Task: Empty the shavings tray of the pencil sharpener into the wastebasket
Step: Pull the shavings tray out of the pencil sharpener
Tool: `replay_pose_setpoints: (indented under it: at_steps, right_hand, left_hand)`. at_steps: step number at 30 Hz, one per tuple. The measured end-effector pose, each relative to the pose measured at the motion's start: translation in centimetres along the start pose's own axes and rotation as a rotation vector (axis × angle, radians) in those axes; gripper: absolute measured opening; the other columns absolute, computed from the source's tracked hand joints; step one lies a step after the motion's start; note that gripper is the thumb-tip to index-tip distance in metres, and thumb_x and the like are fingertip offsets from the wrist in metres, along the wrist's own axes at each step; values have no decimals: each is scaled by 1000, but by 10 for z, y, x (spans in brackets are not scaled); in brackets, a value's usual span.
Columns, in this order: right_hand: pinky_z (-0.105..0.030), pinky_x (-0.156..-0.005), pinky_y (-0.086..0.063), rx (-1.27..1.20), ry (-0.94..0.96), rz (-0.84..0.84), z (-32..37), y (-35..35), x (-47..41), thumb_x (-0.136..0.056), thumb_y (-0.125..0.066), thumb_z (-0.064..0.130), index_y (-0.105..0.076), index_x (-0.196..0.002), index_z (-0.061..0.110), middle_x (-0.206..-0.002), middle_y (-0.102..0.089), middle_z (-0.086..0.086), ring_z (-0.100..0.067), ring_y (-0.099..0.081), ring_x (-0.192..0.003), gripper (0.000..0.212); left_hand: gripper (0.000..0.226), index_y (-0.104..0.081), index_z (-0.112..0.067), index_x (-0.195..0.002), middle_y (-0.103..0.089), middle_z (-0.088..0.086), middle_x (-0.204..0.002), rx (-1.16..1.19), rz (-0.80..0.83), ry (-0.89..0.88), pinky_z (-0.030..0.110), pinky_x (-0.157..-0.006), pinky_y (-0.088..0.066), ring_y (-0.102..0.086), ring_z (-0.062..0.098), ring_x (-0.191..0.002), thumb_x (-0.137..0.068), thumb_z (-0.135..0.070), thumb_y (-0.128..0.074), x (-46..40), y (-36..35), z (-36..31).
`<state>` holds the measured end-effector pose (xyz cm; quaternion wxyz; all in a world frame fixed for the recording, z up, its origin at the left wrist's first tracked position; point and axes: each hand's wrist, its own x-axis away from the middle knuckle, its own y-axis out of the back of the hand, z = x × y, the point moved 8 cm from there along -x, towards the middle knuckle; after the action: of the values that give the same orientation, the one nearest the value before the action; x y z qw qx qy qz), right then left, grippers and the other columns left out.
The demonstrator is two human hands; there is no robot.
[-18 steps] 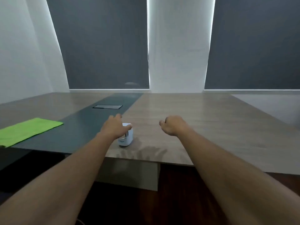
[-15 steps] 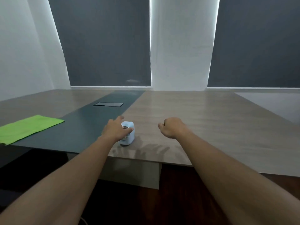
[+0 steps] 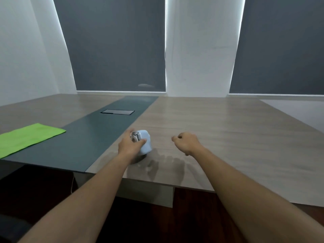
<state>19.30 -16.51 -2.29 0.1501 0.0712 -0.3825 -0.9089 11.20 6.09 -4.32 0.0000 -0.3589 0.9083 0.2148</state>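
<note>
A small pale blue pencil sharpener (image 3: 145, 142) with a silver fitting on its upper left face stands on the wooden table (image 3: 228, 130), near the front edge. My left hand (image 3: 130, 148) is wrapped around its left side, and the sharpener tilts to the right, with its dark base showing underneath. My right hand (image 3: 186, 143) hovers to the right of it, apart from it, fingers curled into a loose fist with nothing in them. No wastebasket is in view, and the shavings tray cannot be made out.
A bright green cloth (image 3: 26, 137) lies at the table's left edge. A dark grey strip (image 3: 91, 137) runs down the table, with a recessed cable hatch (image 3: 117, 112) in it. Dark floor lies below the front edge.
My left hand has closed around the sharpener and tipped it to the right. The right hand has stayed about where it was.
</note>
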Motion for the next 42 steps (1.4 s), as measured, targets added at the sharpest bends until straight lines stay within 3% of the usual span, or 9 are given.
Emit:
replay_pose_setpoints:
  at_steps: [3, 6, 9, 16, 24, 32, 37, 40, 42]
  right_hand:
    - [-40, -75, -59, -432, -159, 142, -9, -15, 6, -93, -55, 40, -62, -116, 0, -105, -63, -15, -27, -63, -81, 47]
    - [-42, -77, -59, -664, -227, 242, -14, -26, 13, -91, -58, 49, -55, -121, 1, -117, -61, -19, -30, -64, -89, 57]
    - [-44, -81, -59, -809, -233, 296, -17, -30, 19, -84, -61, 59, -55, -126, 1, -120, -60, -16, -30, -63, -98, 71]
    - [-39, -81, -60, -978, -215, 220, -36, -17, 23, -82, -69, 52, -64, -119, 7, -116, -66, -13, -24, -63, -94, 58]
    - [-35, -68, -57, -1189, -268, 118, -68, 0, 29, -83, -73, 40, -64, -114, 7, -115, -64, -11, -21, -62, -92, 47]
    - [-35, -69, -57, -1390, -247, -82, -105, 39, 28, -84, -75, 21, -64, -99, 1, -99, -64, -16, -28, -65, -84, 27]
    - [-34, -77, -58, -1375, -174, -169, -127, 67, 34, -79, -74, -1, -68, -92, -2, -96, -65, -18, -27, -66, -85, 15]
    - [-32, -73, -59, -1347, -130, -151, -138, 75, 40, -74, -75, -6, -64, -116, -5, -111, -67, -22, -31, -67, -98, 43]
    - [-31, -74, -59, -1317, -118, -126, -144, 79, 45, -73, -75, -9, -62, -120, -3, -115, -67, -21, -30, -68, -100, 49]
  left_hand:
    - [43, -56, -32, -113, -61, 4, -122, 268, 51, 101, 53, -89, -56, -61, 30, -109, -73, -32, -72, 4, -11, -5]
    - [43, -57, -25, -119, -61, 11, -122, 418, 141, 145, 49, -73, -61, -65, 35, -103, -78, -29, -69, 10, -30, -15]
    - [44, -60, -20, -123, -66, 15, -118, 512, 247, 137, 40, -62, -59, -67, 33, -92, -79, -26, -67, 19, -52, -28]
    - [33, -67, -22, -112, -69, 13, -108, 536, 387, 104, 33, -55, -55, -66, 29, -85, -79, -23, -67, 37, -88, -51]
    - [50, -63, -21, -125, -69, 12, -116, 507, 432, 87, 35, -58, -56, -68, 30, -89, -75, -25, -71, 49, -111, -63]
    - [51, -62, -23, -125, -66, 12, -112, 497, 416, 72, 31, -51, -54, -66, 28, -82, -74, -22, -71, 56, -110, -72]
    - [61, -54, -28, -128, -63, 12, -112, 377, 334, 4, 46, -76, -60, -64, 27, -93, -74, -11, -75, 57, -105, -72]
    - [63, -56, -25, -125, -62, 13, -113, 230, 267, -102, 41, -85, -56, -62, 25, -91, -69, -8, -78, 62, -108, -72]
    - [59, -58, -26, -116, -65, 11, -113, 165, 238, -141, 37, -85, -54, -63, 25, -92, -64, -9, -80, 67, -112, -70]
